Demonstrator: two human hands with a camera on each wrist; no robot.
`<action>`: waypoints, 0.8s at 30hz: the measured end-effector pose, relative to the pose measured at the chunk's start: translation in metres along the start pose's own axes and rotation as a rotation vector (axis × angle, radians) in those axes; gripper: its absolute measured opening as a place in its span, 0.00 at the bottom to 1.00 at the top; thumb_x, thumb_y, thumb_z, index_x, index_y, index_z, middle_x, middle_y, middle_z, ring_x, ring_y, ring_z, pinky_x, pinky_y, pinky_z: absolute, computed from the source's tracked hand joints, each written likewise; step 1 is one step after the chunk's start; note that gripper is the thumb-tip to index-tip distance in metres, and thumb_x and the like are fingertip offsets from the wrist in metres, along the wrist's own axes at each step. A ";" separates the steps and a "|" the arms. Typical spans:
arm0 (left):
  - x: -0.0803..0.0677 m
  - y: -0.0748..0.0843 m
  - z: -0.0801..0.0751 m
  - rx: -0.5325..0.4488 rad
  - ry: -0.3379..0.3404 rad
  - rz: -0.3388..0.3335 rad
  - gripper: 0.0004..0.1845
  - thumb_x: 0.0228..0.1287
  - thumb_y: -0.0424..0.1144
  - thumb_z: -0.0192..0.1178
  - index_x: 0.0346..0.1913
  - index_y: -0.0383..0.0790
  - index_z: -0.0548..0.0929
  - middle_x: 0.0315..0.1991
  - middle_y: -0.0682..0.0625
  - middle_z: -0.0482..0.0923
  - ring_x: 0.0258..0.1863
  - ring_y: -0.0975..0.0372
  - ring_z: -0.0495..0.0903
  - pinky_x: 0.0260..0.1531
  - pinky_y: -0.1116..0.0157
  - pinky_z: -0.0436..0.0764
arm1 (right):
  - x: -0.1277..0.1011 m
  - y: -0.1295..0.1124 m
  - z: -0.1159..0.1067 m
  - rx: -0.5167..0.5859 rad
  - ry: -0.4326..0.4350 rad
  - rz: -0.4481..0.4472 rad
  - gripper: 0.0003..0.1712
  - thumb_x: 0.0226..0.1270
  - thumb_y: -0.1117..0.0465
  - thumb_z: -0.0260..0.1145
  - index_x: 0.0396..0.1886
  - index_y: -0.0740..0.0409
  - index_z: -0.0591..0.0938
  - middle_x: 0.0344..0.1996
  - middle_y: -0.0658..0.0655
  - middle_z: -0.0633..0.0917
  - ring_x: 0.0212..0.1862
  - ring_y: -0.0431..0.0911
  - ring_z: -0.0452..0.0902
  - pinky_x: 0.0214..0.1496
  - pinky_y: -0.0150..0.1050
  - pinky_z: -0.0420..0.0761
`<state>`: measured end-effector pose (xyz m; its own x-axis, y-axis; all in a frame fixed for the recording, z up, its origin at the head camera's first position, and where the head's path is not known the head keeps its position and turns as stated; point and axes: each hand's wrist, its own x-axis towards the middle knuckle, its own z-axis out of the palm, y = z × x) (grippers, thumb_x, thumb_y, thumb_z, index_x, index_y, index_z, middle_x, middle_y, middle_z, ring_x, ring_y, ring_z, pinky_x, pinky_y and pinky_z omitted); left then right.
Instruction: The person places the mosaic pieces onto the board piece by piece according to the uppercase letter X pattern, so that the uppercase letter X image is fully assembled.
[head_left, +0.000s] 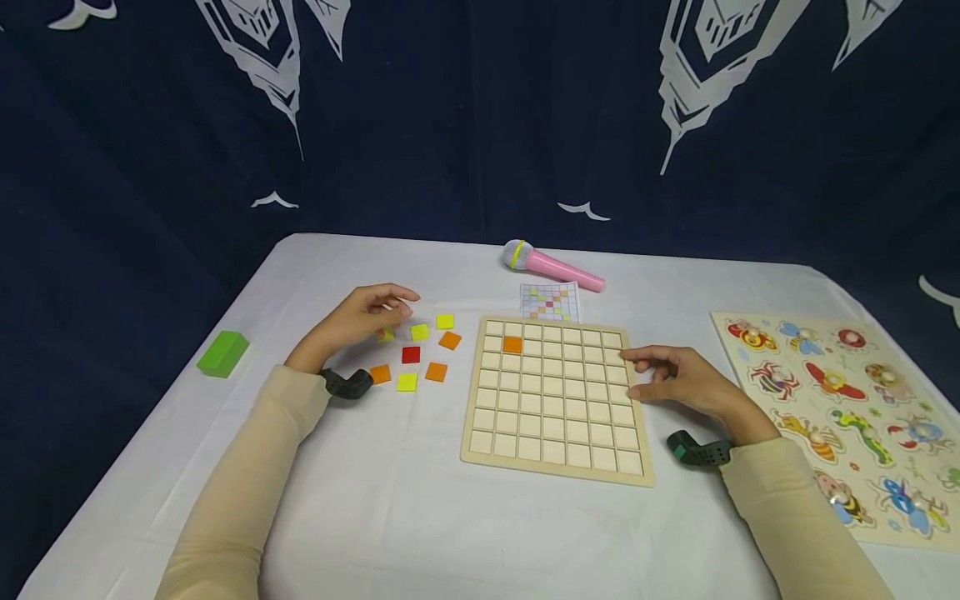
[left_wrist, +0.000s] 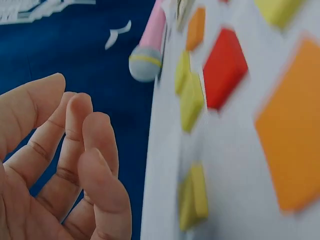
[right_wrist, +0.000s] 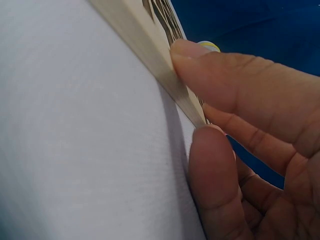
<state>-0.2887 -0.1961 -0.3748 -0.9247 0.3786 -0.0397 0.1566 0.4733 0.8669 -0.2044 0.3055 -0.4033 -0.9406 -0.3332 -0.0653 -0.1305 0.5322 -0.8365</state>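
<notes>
The left hand hovers over a scatter of coloured square tiles on the white tablecloth, its fingers loosely bent and holding nothing; the left wrist view shows the fingers relaxed and apart, clear of the cloth. Nearest its fingertips lies a yellow tile, partly hidden by them, with 2 more yellow tiles just beyond, a red tile in the middle of the group, and orange tiles around it. The right hand rests at the right edge of the wooden grid board; in the right wrist view the thumb and a fingertip press against the board's rim, fingers fairly straight, gripping nothing. 1 orange tile sits in a cell near the board's far left corner. Beyond the board lie a small pattern card and a pink toy microphone. A green block lies far left, an insect puzzle far right
</notes>
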 end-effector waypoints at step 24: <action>-0.007 -0.040 -0.026 0.206 0.049 -0.171 0.27 0.67 0.40 0.76 0.66 0.35 0.84 0.54 0.40 0.82 0.43 0.54 0.74 0.47 0.60 0.73 | 0.000 0.000 0.000 -0.003 0.005 0.008 0.36 0.64 0.69 0.80 0.70 0.74 0.78 0.46 0.57 0.79 0.34 0.42 0.71 0.39 0.34 0.73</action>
<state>-0.2970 -0.2380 -0.3964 -0.9586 0.2428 -0.1489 0.0591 0.6810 0.7299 -0.2041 0.3059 -0.4028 -0.9432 -0.3251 -0.0689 -0.1241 0.5369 -0.8344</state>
